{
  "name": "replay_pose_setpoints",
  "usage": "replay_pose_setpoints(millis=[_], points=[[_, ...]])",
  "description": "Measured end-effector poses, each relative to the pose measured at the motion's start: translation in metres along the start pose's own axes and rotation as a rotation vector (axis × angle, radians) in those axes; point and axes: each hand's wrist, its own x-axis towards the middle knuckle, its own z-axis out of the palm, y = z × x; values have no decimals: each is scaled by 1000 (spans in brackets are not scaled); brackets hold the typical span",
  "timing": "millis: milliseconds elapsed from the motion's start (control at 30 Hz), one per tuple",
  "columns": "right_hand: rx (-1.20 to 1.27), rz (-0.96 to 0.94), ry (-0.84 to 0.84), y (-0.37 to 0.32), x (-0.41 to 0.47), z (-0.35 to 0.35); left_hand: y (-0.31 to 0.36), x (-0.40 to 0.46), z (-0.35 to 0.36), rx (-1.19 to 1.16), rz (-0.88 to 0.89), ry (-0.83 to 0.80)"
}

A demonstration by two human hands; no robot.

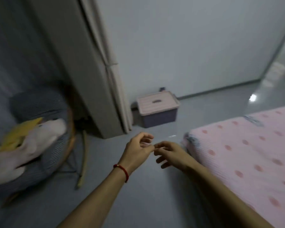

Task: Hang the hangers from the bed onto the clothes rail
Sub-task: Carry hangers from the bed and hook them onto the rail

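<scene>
We see a glossy grey floor (pixel 138 195) that mirrors a patch of light. The bed (pixel 247 153) wears soft pink cloth with a fine ribbed weave and darker dots. The box (pixel 158 111) looks like smooth plastic, its pale lid ridged. The chair (pixel 44 145) has a wooden rim and legs and a striped cloth seat, and the toy (pixel 31 145) on it looks plush. The wall (pixel 187 46) is matt and plain. A woven red cord circles our left wrist.
</scene>
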Motion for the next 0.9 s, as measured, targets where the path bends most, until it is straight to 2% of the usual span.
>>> replay_pose_setpoints(millis=[200,400,567,900], points=[[141,272,455,110,-54,-119,22,77,178,2,37,-557],[320,532,856,205,-130,-176,34,86,322,144,124,-941],[480,661,1010,278,-177,-205,42,68,418,268,120,-1126],[634,780,1141,449,-225,-277,15,46,640,647,116,-1298]])
